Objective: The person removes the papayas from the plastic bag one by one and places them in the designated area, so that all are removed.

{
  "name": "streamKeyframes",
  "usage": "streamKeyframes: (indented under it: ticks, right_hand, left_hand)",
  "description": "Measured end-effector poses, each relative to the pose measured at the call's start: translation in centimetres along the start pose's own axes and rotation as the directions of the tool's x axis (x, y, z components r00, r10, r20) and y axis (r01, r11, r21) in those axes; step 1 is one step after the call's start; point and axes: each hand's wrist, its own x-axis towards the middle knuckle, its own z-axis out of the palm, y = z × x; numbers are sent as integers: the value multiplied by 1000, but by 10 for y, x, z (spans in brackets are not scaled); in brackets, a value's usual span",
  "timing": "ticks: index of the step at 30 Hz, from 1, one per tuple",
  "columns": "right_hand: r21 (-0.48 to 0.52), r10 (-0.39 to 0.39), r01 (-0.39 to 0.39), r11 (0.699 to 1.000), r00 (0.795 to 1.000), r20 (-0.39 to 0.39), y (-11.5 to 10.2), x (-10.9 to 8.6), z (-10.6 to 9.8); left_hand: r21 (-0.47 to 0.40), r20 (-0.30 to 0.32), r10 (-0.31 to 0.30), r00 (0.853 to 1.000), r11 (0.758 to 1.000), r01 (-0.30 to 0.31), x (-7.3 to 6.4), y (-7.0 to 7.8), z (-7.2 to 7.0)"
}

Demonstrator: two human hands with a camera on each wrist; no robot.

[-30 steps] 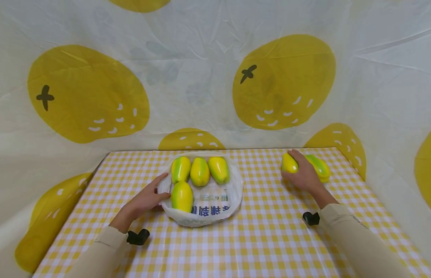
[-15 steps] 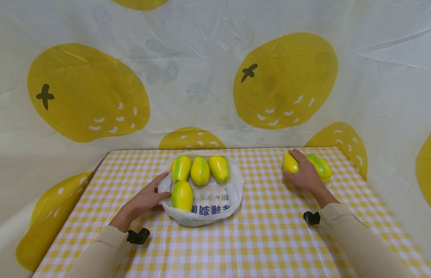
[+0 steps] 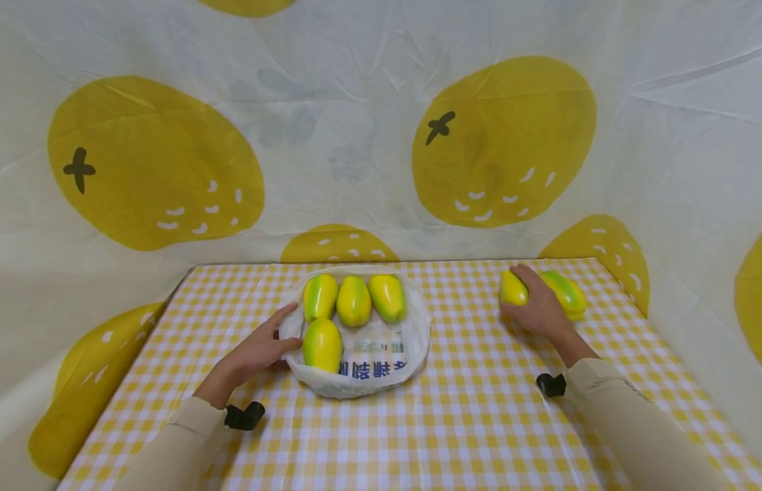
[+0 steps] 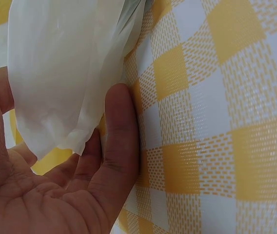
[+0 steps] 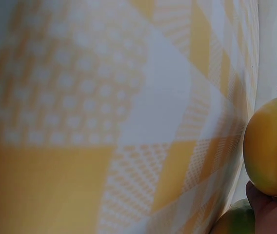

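Toward the left of the table, a white plastic bag (image 3: 417, 341) lies open with its rim rolled down, dark blue print showing inside. Three yellow-green papayas (image 3: 353, 302) sit in a row at its back; another papaya (image 3: 322, 346) lies at its front left. My left hand (image 3: 260, 348) holds the bag's left side, and the left wrist view shows the white plastic (image 4: 65, 73) between thumb and fingers. Over at the right, my right hand (image 3: 536, 305) grips a papaya (image 3: 513, 288) on the table, its fingertips partly hidden. Beside that hand lies another papaya (image 3: 565, 294).
A yellow-and-white checked cloth (image 3: 466, 409) covers the table. Behind it and along the sides hangs a white curtain (image 3: 338, 136) printed with large yellow fruit. A black wrist mount (image 3: 244, 417) sits at the left cuff, and a similar mount (image 3: 550, 385) at the right one.
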Motion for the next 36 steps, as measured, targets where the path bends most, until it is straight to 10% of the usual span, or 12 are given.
streamKeyframes:
  ticks: [36]
  right_hand:
    - [-1,-1,1,1000,998,59,-4,0,-1]
  left_hand:
    - [12,-10,1,1000,1000,-1,0,-3,1]
